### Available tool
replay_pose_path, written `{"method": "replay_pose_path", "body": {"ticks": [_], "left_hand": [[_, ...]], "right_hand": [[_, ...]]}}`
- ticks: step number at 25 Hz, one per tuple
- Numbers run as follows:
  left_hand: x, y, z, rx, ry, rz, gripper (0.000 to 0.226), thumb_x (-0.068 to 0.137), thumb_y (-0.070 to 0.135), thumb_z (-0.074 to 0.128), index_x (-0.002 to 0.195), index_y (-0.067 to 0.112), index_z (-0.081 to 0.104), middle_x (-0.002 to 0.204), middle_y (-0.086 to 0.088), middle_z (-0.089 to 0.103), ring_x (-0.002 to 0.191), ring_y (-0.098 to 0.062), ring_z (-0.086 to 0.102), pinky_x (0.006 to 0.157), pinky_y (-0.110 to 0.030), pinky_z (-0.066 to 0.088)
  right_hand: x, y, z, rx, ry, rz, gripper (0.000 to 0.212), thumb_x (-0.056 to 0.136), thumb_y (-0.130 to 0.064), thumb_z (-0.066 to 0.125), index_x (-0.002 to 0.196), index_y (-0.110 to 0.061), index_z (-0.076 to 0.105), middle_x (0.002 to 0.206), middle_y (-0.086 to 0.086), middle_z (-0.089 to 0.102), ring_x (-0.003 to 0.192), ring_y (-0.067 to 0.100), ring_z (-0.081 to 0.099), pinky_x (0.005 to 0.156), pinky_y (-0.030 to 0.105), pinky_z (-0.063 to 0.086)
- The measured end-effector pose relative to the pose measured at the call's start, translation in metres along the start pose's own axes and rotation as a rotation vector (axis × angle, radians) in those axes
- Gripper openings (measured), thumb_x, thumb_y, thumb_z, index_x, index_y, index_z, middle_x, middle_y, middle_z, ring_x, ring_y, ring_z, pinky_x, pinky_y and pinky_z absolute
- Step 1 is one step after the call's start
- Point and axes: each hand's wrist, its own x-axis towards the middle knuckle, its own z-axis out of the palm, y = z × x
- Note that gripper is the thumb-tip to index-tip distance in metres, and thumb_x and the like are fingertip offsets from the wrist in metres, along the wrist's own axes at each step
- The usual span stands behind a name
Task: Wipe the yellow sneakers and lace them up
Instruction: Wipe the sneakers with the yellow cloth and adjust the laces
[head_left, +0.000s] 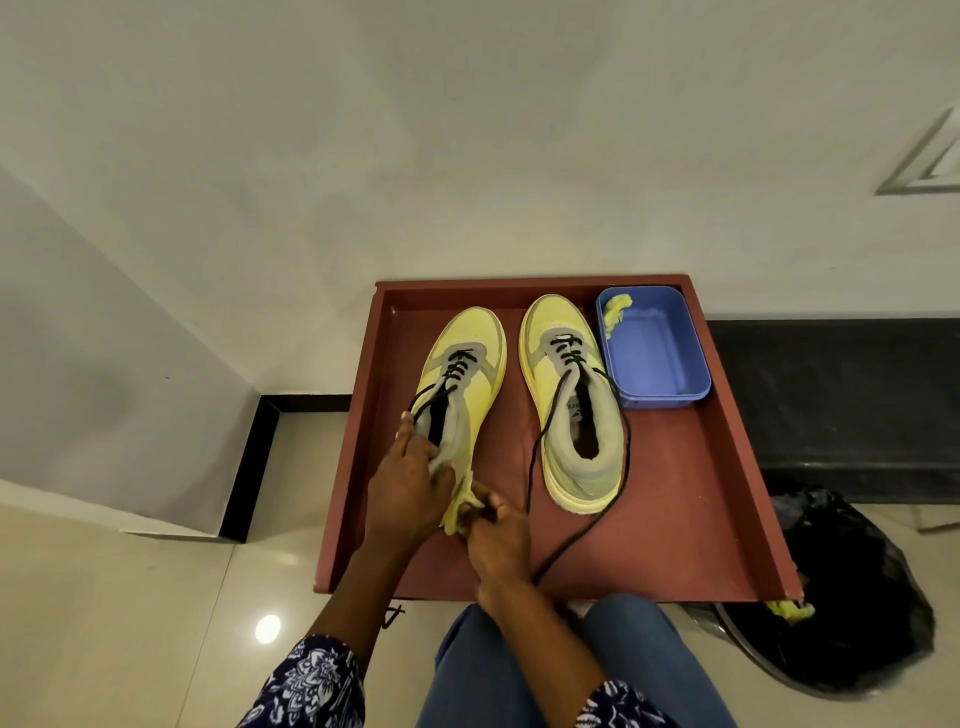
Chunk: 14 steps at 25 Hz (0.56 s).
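Two yellow sneakers with grey collars and black laces lie in the red tray (727, 467), side by side, toes pointing away from me, long axes running front to back. I see the left sneaker (462, 374) tilted a little; my left hand (408, 493) grips its heel collar. My right hand (493, 540) pinches a yellow cloth (460, 506) against that heel. The right sneaker (571, 395) stands beside a blue tub (654, 353), its laces loose.
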Motion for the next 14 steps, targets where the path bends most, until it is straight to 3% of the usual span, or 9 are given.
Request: {"method": "replay_pose_path", "body": {"ticks": [4, 8, 12, 14], "left_hand": [[-0.001, 0.003, -0.004, -0.045, -0.014, -0.018, 0.023, 0.091, 0.023, 0.054, 0.105, 0.005, 0.059, 0.152, -0.004, 0.026, 0.108, -0.023, 0.058, 0.072, -0.021, 0.039], [-0.001, 0.003, -0.005, -0.049, 0.001, 0.004, 0.015, 0.092, 0.021, 0.052, 0.095, 0.007, 0.059, 0.151, -0.003, 0.028, 0.096, -0.02, 0.06, 0.066, -0.023, 0.041], [-0.001, 0.001, -0.001, -0.034, 0.023, 0.009, 0.02, 0.095, 0.021, 0.047, 0.099, 0.006, 0.059, 0.152, -0.003, 0.027, 0.099, -0.02, 0.06, 0.066, -0.021, 0.037], [-0.001, 0.0, 0.001, -0.039, 0.038, 0.003, 0.023, 0.096, 0.021, 0.045, 0.103, 0.004, 0.058, 0.152, -0.003, 0.027, 0.105, -0.021, 0.059, 0.069, -0.021, 0.038]], "right_hand": [[0.012, -0.015, 0.007, 0.056, 0.066, -0.062, 0.034, 0.087, 0.002, 0.053, 0.116, -0.013, 0.063, 0.113, 0.006, 0.066, 0.098, 0.016, 0.061, 0.087, 0.028, 0.052], [0.026, -0.05, 0.012, -0.115, 0.083, -0.271, 0.035, 0.087, 0.0, 0.054, 0.117, -0.014, 0.063, 0.121, 0.003, 0.064, 0.109, 0.015, 0.059, 0.095, 0.027, 0.048], [0.018, -0.043, 0.009, -0.459, 0.067, -0.533, 0.035, 0.087, 0.003, 0.051, 0.117, -0.01, 0.064, 0.117, 0.003, 0.062, 0.106, 0.01, 0.055, 0.083, -0.003, 0.034], [0.005, -0.02, 0.007, -0.496, 0.065, -0.61, 0.03, 0.086, 0.002, 0.055, 0.113, -0.007, 0.066, 0.107, 0.004, 0.063, 0.096, 0.007, 0.053, 0.076, -0.006, 0.035]]}}
